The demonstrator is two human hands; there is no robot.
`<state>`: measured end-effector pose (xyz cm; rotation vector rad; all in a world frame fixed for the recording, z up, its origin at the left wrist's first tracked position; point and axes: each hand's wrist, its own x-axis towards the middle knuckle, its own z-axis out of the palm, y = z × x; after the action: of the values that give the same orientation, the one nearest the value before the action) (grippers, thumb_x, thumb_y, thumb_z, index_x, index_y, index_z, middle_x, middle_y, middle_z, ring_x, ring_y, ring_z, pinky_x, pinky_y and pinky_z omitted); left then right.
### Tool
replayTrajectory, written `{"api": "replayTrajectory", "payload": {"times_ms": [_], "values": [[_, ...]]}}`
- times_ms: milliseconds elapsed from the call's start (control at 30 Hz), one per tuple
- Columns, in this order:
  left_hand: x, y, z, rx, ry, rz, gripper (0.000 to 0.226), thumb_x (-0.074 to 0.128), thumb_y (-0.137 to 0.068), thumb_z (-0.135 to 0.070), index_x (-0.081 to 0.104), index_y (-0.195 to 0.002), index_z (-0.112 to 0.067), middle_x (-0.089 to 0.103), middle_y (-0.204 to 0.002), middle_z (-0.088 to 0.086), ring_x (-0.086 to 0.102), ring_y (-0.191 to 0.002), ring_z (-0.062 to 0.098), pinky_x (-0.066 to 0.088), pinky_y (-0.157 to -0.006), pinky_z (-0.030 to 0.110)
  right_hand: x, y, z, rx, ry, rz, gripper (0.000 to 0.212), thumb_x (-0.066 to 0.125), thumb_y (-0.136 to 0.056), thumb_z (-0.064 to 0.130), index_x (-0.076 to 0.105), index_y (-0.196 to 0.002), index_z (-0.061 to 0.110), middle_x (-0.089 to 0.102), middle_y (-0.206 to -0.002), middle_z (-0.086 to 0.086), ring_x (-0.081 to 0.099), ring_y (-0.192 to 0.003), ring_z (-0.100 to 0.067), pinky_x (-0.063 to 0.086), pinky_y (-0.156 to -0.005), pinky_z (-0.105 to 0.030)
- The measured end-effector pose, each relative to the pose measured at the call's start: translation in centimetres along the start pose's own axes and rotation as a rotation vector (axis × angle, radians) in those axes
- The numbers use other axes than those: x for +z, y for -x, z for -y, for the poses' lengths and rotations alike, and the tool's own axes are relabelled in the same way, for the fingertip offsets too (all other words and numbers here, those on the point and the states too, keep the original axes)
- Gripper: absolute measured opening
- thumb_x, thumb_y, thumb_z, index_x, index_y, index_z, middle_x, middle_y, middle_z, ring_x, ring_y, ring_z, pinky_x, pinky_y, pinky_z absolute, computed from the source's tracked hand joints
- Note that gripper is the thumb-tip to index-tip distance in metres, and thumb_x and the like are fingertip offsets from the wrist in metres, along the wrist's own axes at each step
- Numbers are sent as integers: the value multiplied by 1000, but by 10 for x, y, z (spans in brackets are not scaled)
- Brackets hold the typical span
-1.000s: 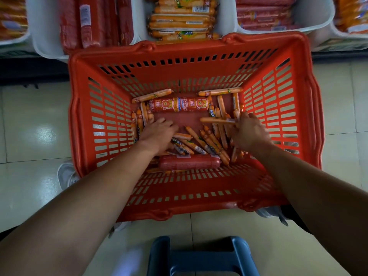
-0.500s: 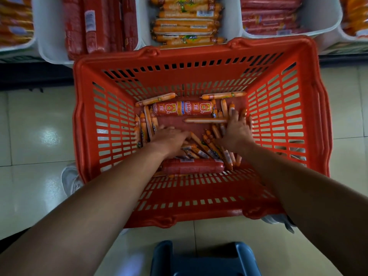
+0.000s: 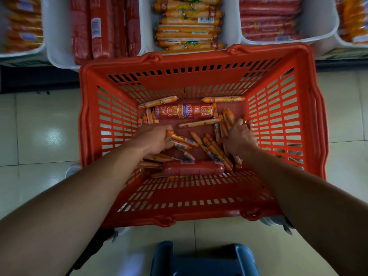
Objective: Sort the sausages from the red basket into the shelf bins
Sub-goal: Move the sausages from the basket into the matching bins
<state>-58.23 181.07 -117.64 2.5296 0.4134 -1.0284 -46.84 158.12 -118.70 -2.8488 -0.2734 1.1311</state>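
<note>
1. Reaching down into the red basket (image 3: 199,57), the left hand (image 3: 153,139) is curling its fingers round a few thin orange sausages (image 3: 180,141) left of centre, probably bunching one kind so they go up together.
2. In the middle, a fat printed sausage (image 3: 184,111) and a dark red sausage (image 3: 193,168) are lying crosswise on the basket floor, untouched; they likely belong elsewhere.
3. Right of centre, the right hand (image 3: 240,139) is lying with fingers stretched over more loose sticks (image 3: 227,118) near the right wall, seemingly raking them together; nothing is showing it closing on any.
4. Along the top of the frame, the shelf bins (image 3: 232,18) are sitting just beyond the basket's far rim, each holding one kind, keeping every transfer short.
</note>
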Motion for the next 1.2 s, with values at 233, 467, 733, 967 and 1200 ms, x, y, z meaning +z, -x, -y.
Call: {"api": "replayTrajectory", "payload": {"times_ms": [233,467,733,967,1200], "values": [[-5,17,1,-143,398,-142,23,69,-91,-39,66,-111,-29,69,-82,-4,65,-78,17,47,-68,32,-5,4,-4,-41,-39,18,43,51,-98,23,36,-132,2,46,-138,-25,46,-130,-43,43,-101,-50],[2,7,-13,-206,638,-215,42,80,-81,-40,69,-119,-27,70,-101,-6,63,-90,13,46,-75,25,0,6,-9,-78,-6,111,39,59,-94,28,52,-122,2,61,-120,-23,57,-116,-40,48,-95,-44],[11,0,-16,-208,722,-238,48,79,-82,-40,65,-125,-27,59,-135,0,55,-122,21,42,-90,26,-1,3,-4,-79,-79,57,47,54,-95,41,47,-122,3,61,-119,-20,58,-115,-39,38,-102,-48],[4,12,-13,-108,487,-119,28,75,-85,-42,73,-109,-27,68,-96,-8,63,-91,17,52,-83,36,4,4,24,-222,-224,199,33,65,-89,37,50,-105,12,60,-94,-8,62,-89,-30,42,-64,-34],[-15,-7,-4,-133,319,138,35,81,-80,-39,73,-112,-27,70,-112,-2,64,-96,19,57,-82,41,21,2,40,-262,-38,53,51,65,-90,37,42,-128,12,54,-124,-12,60,-108,-37,48,-79,-43]]}}
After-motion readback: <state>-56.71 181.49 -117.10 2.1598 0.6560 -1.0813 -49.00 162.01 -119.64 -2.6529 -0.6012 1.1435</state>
